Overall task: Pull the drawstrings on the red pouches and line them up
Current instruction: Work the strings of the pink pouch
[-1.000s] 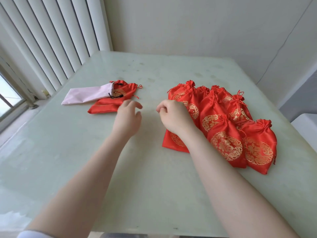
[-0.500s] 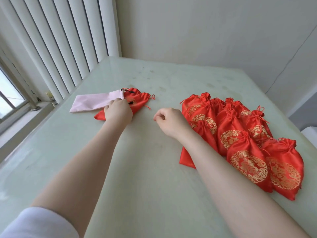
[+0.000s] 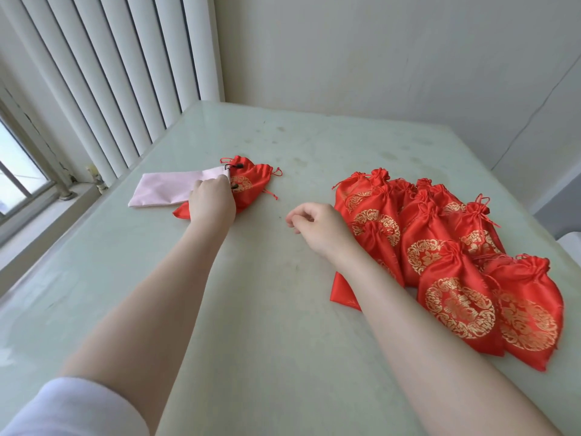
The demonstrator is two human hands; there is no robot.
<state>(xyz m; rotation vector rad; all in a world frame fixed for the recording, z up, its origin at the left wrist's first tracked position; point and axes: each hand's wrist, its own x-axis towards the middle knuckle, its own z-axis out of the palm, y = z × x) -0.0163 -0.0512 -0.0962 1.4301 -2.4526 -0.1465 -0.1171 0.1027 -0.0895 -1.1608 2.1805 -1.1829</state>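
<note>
Several red pouches with gold round patterns [image 3: 452, 297] lie overlapping in a row on the right of the pale green table [image 3: 267, 325], their necks drawn tight. On the left lie two loose red pouches [image 3: 253, 182], partly under a pink pouch [image 3: 163, 191]. My left hand [image 3: 212, 201] sits on these loose pouches with its fingers curled down onto the red fabric beside the pink pouch's mouth. Hovering just left of the row, my right hand [image 3: 317, 228] has its fingers loosely curled and holds nothing.
Vertical white blinds [image 3: 110, 73] and a window sill [image 3: 34, 196] run along the table's left side. Walls close off the far side. A white object [image 3: 570, 247] shows at the right edge.
My left hand has reached left and forward from the table's middle onto the loose red pouches. My right hand has stayed beside the row, and my head has turned slightly left.
</note>
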